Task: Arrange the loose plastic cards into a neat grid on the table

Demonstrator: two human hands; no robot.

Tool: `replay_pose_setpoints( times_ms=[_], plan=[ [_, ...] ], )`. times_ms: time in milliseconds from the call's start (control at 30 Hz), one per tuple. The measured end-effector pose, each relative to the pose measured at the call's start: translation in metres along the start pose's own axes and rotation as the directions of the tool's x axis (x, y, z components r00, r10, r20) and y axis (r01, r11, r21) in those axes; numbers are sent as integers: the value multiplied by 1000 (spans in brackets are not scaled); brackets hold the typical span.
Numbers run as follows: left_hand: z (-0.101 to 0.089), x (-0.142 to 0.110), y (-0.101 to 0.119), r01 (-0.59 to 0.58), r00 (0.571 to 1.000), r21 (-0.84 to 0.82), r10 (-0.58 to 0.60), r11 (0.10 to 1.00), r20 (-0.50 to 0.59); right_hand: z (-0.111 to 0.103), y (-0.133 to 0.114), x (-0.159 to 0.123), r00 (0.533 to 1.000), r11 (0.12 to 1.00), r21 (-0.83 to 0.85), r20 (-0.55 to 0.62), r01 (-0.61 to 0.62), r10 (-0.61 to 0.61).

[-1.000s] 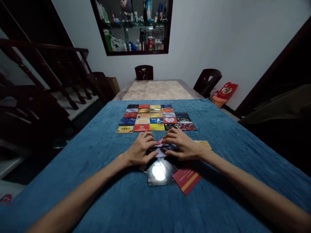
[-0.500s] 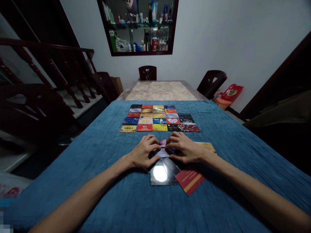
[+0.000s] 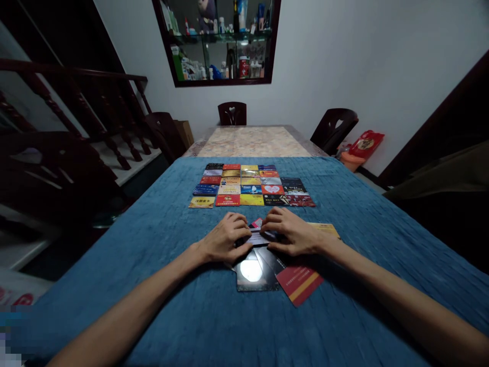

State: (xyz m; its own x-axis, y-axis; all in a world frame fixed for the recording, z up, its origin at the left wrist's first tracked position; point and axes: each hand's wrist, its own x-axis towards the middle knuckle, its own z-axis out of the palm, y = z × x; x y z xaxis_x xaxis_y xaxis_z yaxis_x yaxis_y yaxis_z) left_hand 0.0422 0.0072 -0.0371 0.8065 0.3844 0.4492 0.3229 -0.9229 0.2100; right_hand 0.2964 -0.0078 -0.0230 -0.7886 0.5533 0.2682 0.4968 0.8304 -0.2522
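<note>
My left hand [image 3: 228, 239] and my right hand [image 3: 289, 232] are at opposite ends of a white card [image 3: 258, 238] with a dark stripe along its far edge. Bent fingers at the far edge and thumbs at the near edge grip it. Beneath is a loose pile: a glossy black card [image 3: 252, 272] with a bright glare spot, a red card [image 3: 300, 283] with a gold band, and a yellow card [image 3: 324, 229] partly under my right hand. A pink corner [image 3: 256, 223] shows between my hands. What else lies under my palms is hidden.
Rows of colourful cards [image 3: 250, 188] lie beyond my hands on the blue tablecloth [image 3: 153, 244]. Past the cloth the table shows a marbled top [image 3: 250, 141]. Chairs [image 3: 232, 113] stand around it, and a stair railing [image 3: 76, 97] runs along the left.
The white card has tilted slightly between my hands and its near edge looks a little higher. My hands have barely shifted, and the laid-out cards are the same.
</note>
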Motion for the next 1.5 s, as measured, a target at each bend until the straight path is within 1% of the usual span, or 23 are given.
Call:
replay_pose_setpoints(
  times_ms=[133, 267, 367, 533, 733, 833, 1000, 1133, 1267, 1367, 1433, 1500],
  plan=[
    [-2, 1, -1, -6, 997, -39, 3, 999, -74, 1, 0, 0, 999, 999, -5, -35, -38, 38],
    [-4, 2, -3, 44, 992, -84, -53, 995, -111, 5, 2, 1, 991, 994, -9, -84, -109, 108],
    [-3, 1, -5, 82, 986, -99, -96, 992, -138, 8, 4, 2, 986, 991, 9, -103, -133, 133],
    [0, 0, -9, 135, 978, -96, -148, 986, -146, 12, 6, 4, 978, 988, 4, -136, -156, 156],
    [1, -1, -10, 140, 976, -87, -152, 986, -158, 18, 7, 4, 966, 981, 24, -173, -193, 195],
    [1, -1, -10, 134, 972, -92, -149, 987, -180, 18, 7, 4, 951, 975, 61, -212, -216, 224],
    [1, -1, -11, 125, 962, -107, -147, 986, -229, 10, 4, 5, 903, 955, 130, -314, -266, 294],
    [3, -1, -12, 108, 955, -109, -133, 988, -264, 5, 1, 7, 858, 950, 213, -416, -230, 301],
    [5, 0, -11, 89, 964, -110, -113, 990, -242, 6, -5, 10, 831, 945, 259, -465, -201, 304],
    [4, 1, -9, 102, 970, -121, -125, 987, -209, 6, -8, 14, 831, 959, 213, -487, -185, 268],
    [3, 1, -8, 119, 964, -133, -147, 984, -220, 5, -9, 17, 841, 974, 140, -492, -180, 226],
    [3, 1, -8, 141, 951, -146, -175, 979, -254, 2, -9, 21, 858, 984, 47, -484, -171, 172]
  ],
)
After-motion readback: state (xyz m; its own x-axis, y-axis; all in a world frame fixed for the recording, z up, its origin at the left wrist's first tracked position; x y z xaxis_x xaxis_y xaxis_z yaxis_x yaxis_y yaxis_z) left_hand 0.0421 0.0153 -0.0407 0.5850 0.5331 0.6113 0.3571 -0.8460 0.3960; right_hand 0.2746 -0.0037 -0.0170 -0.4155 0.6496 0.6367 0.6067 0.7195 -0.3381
